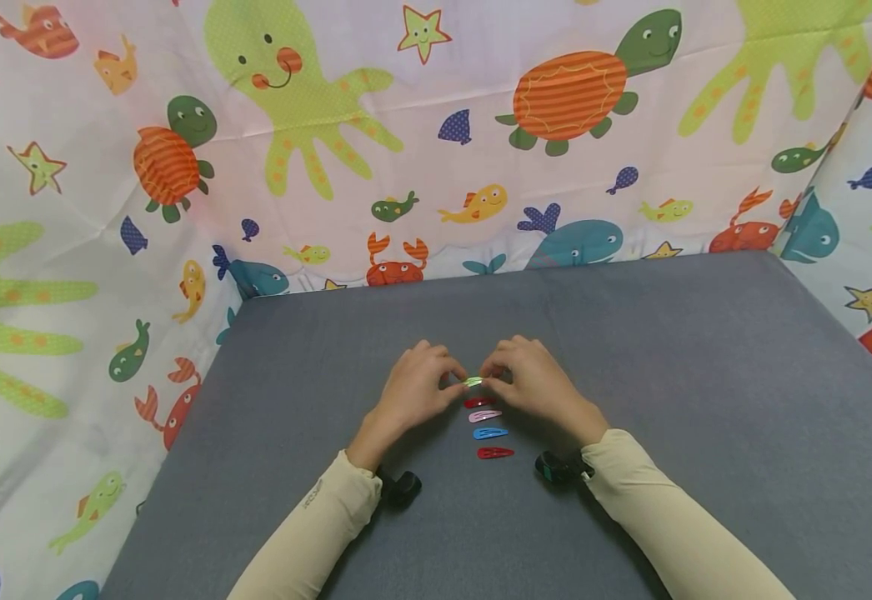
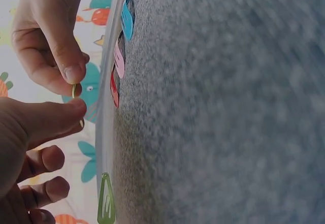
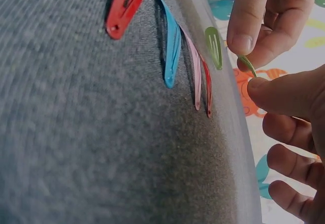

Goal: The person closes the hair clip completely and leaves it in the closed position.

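Note:
Both hands meet over the middle of the table, at the far end of a column of snap hair clips. My left hand [image 1: 423,381] and my right hand [image 1: 532,382] pinch opposite ends of a green hair clip [image 3: 248,65], thumb against finger. Much of this clip is covered by the fingertips. A second green hair clip [image 2: 105,201] lies on the table. Nearer the body come a red clip [image 1: 478,402], a pink clip [image 1: 484,416], a blue clip [image 1: 490,433] and another red clip [image 1: 495,452], spaced one below another.
The clips lie on a grey cloth-covered table [image 1: 301,367]. Behind and along its sides hangs a white curtain [image 1: 421,167] printed with sea animals. A black wrist camera [image 1: 403,490] is strapped at the left sleeve, another black camera [image 1: 553,468] at the right.

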